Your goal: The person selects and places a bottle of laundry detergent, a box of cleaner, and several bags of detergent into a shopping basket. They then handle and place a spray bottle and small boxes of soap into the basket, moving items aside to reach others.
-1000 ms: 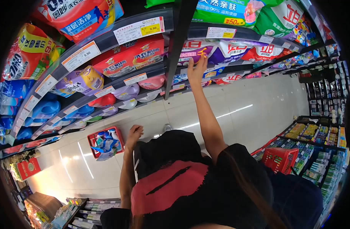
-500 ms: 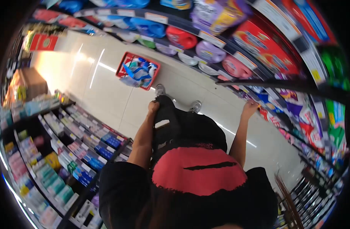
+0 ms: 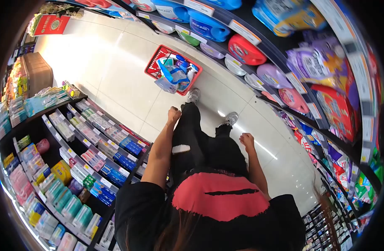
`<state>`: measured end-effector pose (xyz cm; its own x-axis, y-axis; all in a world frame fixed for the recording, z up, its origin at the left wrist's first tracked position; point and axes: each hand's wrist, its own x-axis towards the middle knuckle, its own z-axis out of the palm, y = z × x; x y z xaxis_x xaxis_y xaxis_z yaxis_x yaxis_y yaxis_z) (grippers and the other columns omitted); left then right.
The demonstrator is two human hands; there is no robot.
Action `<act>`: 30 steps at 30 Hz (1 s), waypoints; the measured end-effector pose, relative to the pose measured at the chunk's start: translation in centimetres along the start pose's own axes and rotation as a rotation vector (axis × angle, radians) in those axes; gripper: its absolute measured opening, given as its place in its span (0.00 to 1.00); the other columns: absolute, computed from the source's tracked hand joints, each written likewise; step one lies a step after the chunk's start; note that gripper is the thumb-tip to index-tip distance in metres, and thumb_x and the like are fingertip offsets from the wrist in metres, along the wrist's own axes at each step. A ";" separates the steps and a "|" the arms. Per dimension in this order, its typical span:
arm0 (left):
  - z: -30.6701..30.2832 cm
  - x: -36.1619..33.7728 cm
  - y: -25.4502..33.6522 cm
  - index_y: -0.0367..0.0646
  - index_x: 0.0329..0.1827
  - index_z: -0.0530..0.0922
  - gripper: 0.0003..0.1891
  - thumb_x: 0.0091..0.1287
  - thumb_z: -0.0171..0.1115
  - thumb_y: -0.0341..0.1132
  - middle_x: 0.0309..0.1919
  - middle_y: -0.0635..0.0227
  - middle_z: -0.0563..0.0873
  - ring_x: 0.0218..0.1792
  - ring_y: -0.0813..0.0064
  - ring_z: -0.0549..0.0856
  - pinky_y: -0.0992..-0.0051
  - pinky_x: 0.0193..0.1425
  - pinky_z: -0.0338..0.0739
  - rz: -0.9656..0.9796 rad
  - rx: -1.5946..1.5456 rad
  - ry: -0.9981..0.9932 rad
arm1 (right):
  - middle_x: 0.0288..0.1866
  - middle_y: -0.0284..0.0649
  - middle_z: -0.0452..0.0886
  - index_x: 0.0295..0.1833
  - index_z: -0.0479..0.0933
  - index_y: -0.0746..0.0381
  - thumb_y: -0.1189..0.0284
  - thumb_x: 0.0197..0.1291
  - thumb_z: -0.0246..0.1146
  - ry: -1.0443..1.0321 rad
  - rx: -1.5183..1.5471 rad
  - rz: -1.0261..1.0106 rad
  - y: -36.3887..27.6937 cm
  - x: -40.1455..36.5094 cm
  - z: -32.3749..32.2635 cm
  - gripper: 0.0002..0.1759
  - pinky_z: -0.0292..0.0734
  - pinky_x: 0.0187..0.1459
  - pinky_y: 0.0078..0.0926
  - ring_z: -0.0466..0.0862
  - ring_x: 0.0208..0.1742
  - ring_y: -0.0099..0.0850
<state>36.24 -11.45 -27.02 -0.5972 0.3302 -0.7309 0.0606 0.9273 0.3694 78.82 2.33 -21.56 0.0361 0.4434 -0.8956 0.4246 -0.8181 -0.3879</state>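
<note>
My left hand (image 3: pixel 174 114) hangs over my left thigh, its fingers curled; whether anything is inside them is too small to make out. My right hand (image 3: pixel 247 140) is raised beside my right leg with bent fingers, over the tiled floor, and touches no shelf. Beyond my feet stands a red shopping basket (image 3: pixel 150 70) holding a blue and clear plastic package (image 3: pixel 172 76) and several bottles. Neither hand touches the basket.
Detergent shelves (image 3: pixel 259 42) with a red bottle (image 3: pixel 246 50) curve along the right. Shelves of small boxes (image 3: pixel 104 150) line the left. A brown bin (image 3: pixel 38 74) and a red sign (image 3: pixel 52 24) stand at the upper left.
My right hand has moved away from the right shelves and in toward my leg. The view has shifted, so the basket and detergent shelves appear farther right.
</note>
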 end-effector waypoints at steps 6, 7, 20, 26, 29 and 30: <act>-7.2 5.7 5.6 0.41 0.49 0.70 0.18 0.54 0.57 0.30 0.49 0.51 0.72 0.52 0.46 0.73 0.52 0.50 0.74 0.178 0.441 0.235 | 0.36 0.39 0.81 0.45 0.76 0.66 0.68 0.62 0.57 -0.039 -0.174 -0.051 0.1 -3.3 7.7 0.12 0.74 0.37 0.22 0.80 0.35 0.26; -8.0 7.3 6.4 0.43 0.50 0.70 0.18 0.54 0.57 0.31 0.50 0.52 0.72 0.54 0.48 0.72 0.52 0.52 0.73 0.223 0.474 0.219 | 0.36 0.39 0.81 0.44 0.77 0.66 0.68 0.62 0.57 -0.006 -0.246 -0.108 1.1 -3.5 8.7 0.12 0.74 0.38 0.21 0.80 0.36 0.25; -8.1 21.4 7.3 0.54 0.61 0.74 0.19 0.66 0.50 0.38 0.75 0.73 0.45 0.75 0.60 0.39 0.43 0.72 0.33 0.567 1.510 -0.112 | 0.30 0.36 0.80 0.42 0.79 0.67 0.71 0.60 0.58 0.113 -0.180 -0.034 5.9 -6.0 11.9 0.11 0.75 0.39 0.24 0.79 0.34 0.25; -7.4 25.0 10.0 0.52 0.53 0.80 0.16 0.67 0.48 0.38 0.72 0.68 0.58 0.75 0.62 0.44 0.44 0.72 0.29 0.572 1.455 -0.186 | 0.37 0.39 0.80 0.44 0.78 0.67 0.71 0.61 0.58 0.111 -0.284 0.007 3.1 -7.2 14.4 0.11 0.73 0.44 0.23 0.79 0.39 0.25; -6.8 25.2 10.3 0.52 0.57 0.78 0.18 0.68 0.45 0.38 0.71 0.68 0.61 0.74 0.64 0.46 0.43 0.71 0.29 0.497 1.513 -0.324 | 0.35 0.38 0.81 0.42 0.78 0.69 0.72 0.62 0.56 0.141 -0.182 0.043 3.1 -7.9 14.9 0.11 0.74 0.42 0.19 0.80 0.38 0.23; -7.1 25.0 10.2 0.52 0.61 0.74 0.20 0.68 0.45 0.38 0.70 0.68 0.62 0.74 0.67 0.48 0.43 0.71 0.28 0.487 1.519 -0.362 | 0.36 0.38 0.81 0.42 0.78 0.69 0.73 0.62 0.56 0.152 -0.190 0.031 3.1 -7.8 15.0 0.10 0.74 0.42 0.19 0.80 0.38 0.23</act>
<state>16.26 4.99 -37.48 -0.0930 0.4451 -0.8906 0.9924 -0.0311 -0.1192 66.24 -9.11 -19.06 0.1812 0.4812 -0.8577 0.5832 -0.7548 -0.3002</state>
